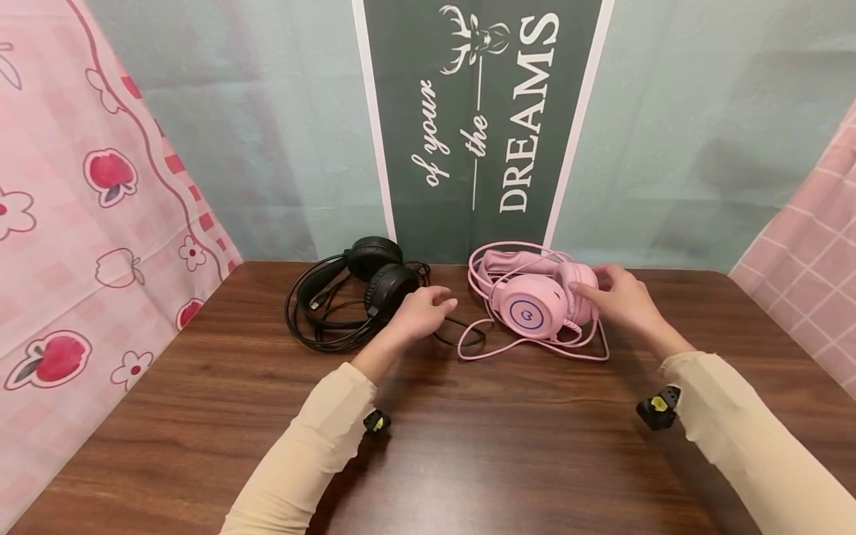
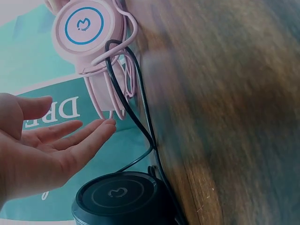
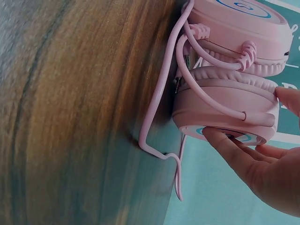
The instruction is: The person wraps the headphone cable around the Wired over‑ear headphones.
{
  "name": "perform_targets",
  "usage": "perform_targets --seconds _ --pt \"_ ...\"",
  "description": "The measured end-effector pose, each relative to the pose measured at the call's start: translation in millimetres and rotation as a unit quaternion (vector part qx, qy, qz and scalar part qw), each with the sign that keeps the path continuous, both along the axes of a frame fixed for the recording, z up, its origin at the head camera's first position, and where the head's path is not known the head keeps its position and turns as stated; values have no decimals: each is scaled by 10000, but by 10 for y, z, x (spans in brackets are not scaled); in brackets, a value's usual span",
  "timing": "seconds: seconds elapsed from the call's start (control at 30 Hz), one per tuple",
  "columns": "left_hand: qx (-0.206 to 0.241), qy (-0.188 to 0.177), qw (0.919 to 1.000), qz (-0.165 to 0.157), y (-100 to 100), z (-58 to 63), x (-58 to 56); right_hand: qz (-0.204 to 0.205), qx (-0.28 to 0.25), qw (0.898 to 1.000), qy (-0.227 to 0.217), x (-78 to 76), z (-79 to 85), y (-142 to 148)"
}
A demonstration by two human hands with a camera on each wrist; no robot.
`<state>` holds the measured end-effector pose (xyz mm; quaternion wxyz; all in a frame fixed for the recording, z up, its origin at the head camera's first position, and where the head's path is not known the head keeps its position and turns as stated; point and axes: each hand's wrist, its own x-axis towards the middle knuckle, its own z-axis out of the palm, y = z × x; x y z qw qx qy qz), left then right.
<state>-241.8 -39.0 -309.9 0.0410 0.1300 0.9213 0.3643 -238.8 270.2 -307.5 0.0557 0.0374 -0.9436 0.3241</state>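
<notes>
Right hand (image 1: 622, 297) pinching pink headphones (image 1: 528, 306) by cup (image 3: 243, 96); black headphones (image 1: 388, 286) beside loosely spread left hand (image 1: 423, 310).

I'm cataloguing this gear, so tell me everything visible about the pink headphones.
The pink headphones have smooth, plastic-looking, blue-ringed earcups, wrinkled, soft-looking cushions and a pink headband. They lie near the far edge of the brown table, right of the black headphones, with their cable looped around them. The right hand pinches one earcup.

You've got pink headset (image 3: 229, 75) by one earcup (image 3: 248, 101), right hand (image 3: 265, 168) pinching: thumb (image 3: 288, 98) at cushion, fingertips (image 3: 209, 134) on outer face; cable (image 3: 161, 86) loops past fingertips, tabletop (image 3: 84, 112) beyond.
</notes>
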Motion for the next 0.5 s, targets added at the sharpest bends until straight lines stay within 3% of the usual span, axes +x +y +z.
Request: perform_targets --seconds 0.5 --pt "131 -272 9991 291 -90 38 -37 2 -20 9999 -104 -39 0 -25"
